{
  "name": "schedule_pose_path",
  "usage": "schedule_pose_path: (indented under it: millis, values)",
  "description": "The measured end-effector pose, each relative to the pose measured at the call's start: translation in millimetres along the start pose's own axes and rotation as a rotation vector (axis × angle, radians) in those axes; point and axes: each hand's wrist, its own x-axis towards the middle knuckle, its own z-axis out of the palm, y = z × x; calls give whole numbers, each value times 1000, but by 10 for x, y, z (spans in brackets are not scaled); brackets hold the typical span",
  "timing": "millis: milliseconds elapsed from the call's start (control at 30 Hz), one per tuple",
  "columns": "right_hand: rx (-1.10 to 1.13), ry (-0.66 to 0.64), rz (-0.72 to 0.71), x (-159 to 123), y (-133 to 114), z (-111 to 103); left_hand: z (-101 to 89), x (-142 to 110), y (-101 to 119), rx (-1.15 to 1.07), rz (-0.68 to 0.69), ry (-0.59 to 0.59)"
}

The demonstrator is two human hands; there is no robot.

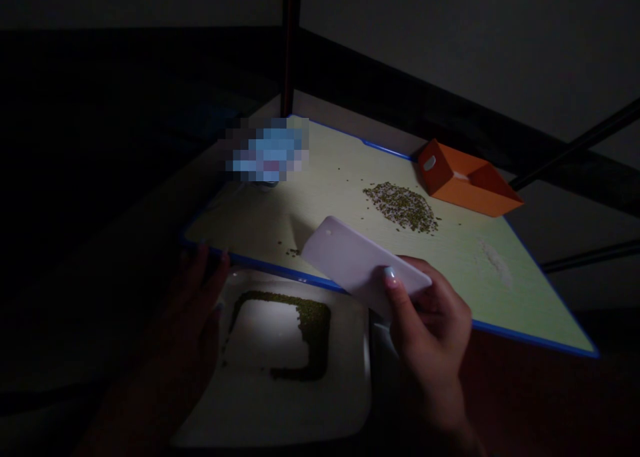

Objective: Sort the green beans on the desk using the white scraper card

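My right hand (pixel 430 324) is closed around a flat white plastic scraper card (pixel 357 260), held tilted over the near edge of a pale green board with a blue rim (pixel 500 330). My left hand (pixel 193 310) grips the left rim of a white square tray (pixel 300 404) held just below the board's near edge. Small green beans lie in the tray (pixel 313 330) along its sunken middle. A heap of the same beans (pixel 403 207) rests on the board farther off, and a few stray ones (pixel 293 252) lie near the scraper.
An orange scoop-shaped box (pixel 465 180) lies at the board's far right. A small white streak of grains (pixel 495 264) is on the board's right. A blurred blue object (pixel 267 154) sits at the far left corner. Dark poles rise behind; the surroundings are very dim.
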Motion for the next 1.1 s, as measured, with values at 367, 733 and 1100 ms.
schedule_pose_path:
  millis: [367,733,1100]
  values:
    - [5,158,40,80,71,0,0,12,1,2,8,-23]
    - [-17,198,42,107,93,62,-5,4,26,-3,-6,-12]
    - [52,90,15,141,61,92,-4,17,46,6,-16,23]
